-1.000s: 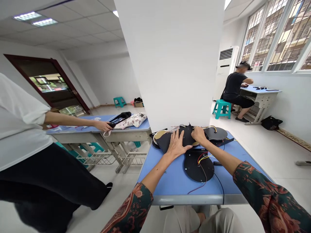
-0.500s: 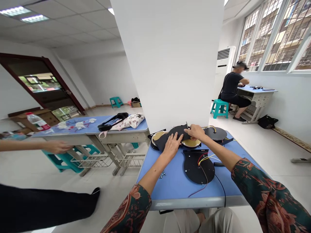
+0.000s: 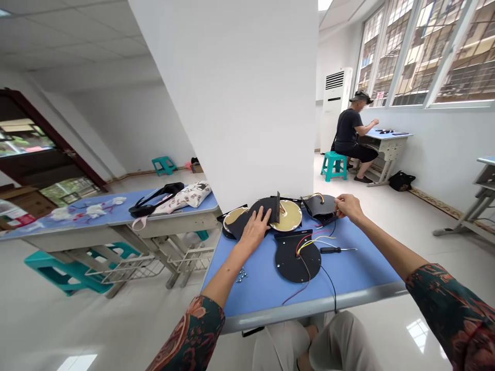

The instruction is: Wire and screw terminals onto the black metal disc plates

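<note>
- Blue worktop [image 3: 359, 278] carries all the parts, kept together within both arms' reach.
- Black round plate [image 3: 288, 263] lies flat nearest the body, its red, yellow and black wires [image 3: 313, 241] left loose and trailing.
- Black sheet [image 3: 247, 219] lies over a disc's edge, beside a brass disc [image 3: 288, 215].
- Left hand [image 3: 253, 232] is spread flat on the sheet, pinning it.
- Right hand [image 3: 349, 206], fingers curled, sits at the black cover [image 3: 319, 205]; whether they grip is hard to tell.
- Screwdriver [image 3: 336, 250] lies ready beside the plate.
- Small screws [image 3: 242, 275] are grouped near the left wrist.
</note>
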A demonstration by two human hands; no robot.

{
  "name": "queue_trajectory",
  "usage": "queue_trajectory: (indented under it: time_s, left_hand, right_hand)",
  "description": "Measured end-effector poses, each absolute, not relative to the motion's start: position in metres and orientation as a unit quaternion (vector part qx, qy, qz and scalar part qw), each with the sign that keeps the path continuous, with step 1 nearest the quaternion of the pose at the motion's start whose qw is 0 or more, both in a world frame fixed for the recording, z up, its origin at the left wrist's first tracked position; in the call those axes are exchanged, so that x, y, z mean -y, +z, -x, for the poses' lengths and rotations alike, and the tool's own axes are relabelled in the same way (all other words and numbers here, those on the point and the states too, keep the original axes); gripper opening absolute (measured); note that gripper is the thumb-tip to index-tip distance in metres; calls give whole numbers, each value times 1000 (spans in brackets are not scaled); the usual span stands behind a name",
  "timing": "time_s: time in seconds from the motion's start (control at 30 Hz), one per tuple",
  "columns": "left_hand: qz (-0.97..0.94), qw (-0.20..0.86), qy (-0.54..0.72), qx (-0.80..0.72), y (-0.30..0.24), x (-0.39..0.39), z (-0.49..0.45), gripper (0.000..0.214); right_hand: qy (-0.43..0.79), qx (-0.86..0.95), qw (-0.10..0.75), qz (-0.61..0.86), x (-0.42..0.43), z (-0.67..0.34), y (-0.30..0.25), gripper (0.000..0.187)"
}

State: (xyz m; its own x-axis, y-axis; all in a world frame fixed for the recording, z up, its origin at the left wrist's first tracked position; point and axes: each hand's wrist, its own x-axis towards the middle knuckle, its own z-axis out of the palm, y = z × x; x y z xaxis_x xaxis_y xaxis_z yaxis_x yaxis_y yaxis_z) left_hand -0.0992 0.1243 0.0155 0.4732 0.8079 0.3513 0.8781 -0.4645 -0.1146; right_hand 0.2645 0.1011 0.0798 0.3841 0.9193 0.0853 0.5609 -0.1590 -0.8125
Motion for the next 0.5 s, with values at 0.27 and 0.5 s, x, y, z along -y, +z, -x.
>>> queue_trajectory:
  time_s: [0.27,0.5]
  left_hand:
    - [845,146,-107,503,18,-121,111,79]
    - [843,159,-85,507,16,-118,112,79]
  right_hand:
    - [228,505,397,731,-77,-281,65,9]
    - [225,543,370,719,-58,-263,61,13]
